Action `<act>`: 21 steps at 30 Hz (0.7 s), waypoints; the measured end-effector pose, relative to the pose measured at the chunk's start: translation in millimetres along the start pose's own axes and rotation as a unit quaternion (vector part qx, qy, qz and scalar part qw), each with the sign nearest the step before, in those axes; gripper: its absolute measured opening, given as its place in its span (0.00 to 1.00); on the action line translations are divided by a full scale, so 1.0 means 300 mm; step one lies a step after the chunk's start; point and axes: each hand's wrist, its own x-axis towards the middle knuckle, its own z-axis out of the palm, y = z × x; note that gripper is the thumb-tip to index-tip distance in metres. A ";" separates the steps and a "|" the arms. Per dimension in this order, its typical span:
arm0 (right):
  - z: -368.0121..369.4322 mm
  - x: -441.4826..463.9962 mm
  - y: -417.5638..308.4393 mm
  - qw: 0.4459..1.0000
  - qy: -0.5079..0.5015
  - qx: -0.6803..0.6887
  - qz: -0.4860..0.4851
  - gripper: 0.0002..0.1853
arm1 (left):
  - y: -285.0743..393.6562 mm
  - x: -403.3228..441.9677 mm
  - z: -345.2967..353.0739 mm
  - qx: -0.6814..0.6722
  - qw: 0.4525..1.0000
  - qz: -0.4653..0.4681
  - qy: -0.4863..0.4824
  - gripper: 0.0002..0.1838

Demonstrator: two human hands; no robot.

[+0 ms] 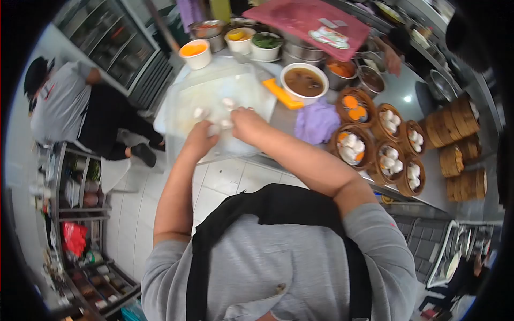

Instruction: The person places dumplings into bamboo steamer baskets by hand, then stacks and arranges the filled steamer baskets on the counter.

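Several small white pieces [201, 113] lie in a wide translucent tray [182, 96] on the counter. My left hand [201, 140] is over the tray's near part, its fingers curled beside a white piece. My right hand [247, 124] reaches in from the right, fingers bent down next to another white piece [226, 124]. One more piece [228, 101] lies just beyond my right fingertips. Whether either hand grips a piece is too small to tell.
Bamboo steamers [350, 145] with white dumplings stand at the right, by a purple cloth [315, 122], an orange-handled tool [282, 94] and a bowl of brown liquid [304, 83]. White tubs [195, 54] line the back. A person [69, 107] is at the left; another person's hand [392, 60] shows at the back right.
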 end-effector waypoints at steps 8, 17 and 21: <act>0.002 -0.041 0.032 0.997 0.018 0.034 -0.069 0.20 | 0.069 0.028 0.012 -0.035 0.997 -0.023 -0.064 0.26; -0.014 -0.017 0.040 0.985 0.011 0.164 -0.042 0.18 | 0.169 -0.016 0.003 -0.155 0.983 -0.094 -0.025 0.25; -0.168 -0.078 0.093 0.873 0.028 0.485 0.030 0.16 | 0.277 -0.015 -0.081 -0.347 0.932 -0.081 0.066 0.26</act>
